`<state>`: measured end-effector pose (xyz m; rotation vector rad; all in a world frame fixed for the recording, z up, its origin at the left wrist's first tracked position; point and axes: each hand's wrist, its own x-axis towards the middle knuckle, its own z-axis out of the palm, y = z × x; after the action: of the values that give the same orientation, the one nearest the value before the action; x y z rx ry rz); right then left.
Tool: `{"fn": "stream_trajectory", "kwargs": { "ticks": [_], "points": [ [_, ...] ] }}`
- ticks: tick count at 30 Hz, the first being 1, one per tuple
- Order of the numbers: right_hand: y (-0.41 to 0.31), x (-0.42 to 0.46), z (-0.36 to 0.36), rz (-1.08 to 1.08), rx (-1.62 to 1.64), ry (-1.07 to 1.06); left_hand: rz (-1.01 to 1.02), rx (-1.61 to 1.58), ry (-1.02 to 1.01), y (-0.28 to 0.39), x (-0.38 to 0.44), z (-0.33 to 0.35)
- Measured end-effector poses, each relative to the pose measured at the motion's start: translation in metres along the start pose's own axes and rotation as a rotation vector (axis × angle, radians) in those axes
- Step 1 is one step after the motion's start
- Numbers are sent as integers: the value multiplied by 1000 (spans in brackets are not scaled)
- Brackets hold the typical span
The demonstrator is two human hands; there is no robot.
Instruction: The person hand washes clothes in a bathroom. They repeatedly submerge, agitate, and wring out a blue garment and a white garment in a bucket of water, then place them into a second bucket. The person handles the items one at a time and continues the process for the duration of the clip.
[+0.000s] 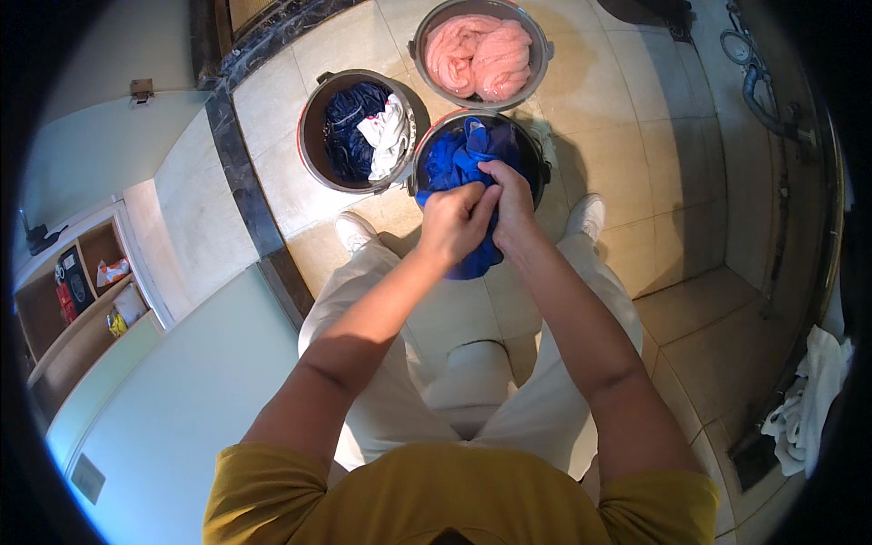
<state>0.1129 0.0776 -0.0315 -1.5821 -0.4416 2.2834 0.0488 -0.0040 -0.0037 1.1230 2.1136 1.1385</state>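
Note:
Wet-looking blue cloth (455, 162) fills a dark bucket (538, 146) between my feet, and part of it hangs over the near rim towards me. Both my hands are closed on this cloth above the near side of the bucket, touching each other. My left hand (455, 221) is on the left with its fingers curled. On the right, my right hand (512, 204) grips the cloth with the thumb uppermost. The folds inside my fists are hidden.
A bucket (310, 146) at the upper left holds dark navy and white cloth. Beyond the middle one, another bucket (541, 68) holds pink fabric in water. A dark stone threshold (242, 170) runs along the left, near a glass door (197, 381). White cloth (811, 402) hangs at the far right.

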Motion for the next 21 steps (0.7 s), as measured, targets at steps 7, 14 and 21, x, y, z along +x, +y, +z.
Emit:
{"fn": "stream_trajectory", "kwargs": {
  "ticks": [7,14,21],
  "points": [
    [-24,-35,14,-419,-350,-412,-622,-85,125,-77,28,-10],
    [-10,-12,-7,-587,-972,-686,-843,-495,-338,-72,42,-41],
    [-16,24,-29,-500,-567,156,-236,-152,25,-64,16,10]
  ]
}}
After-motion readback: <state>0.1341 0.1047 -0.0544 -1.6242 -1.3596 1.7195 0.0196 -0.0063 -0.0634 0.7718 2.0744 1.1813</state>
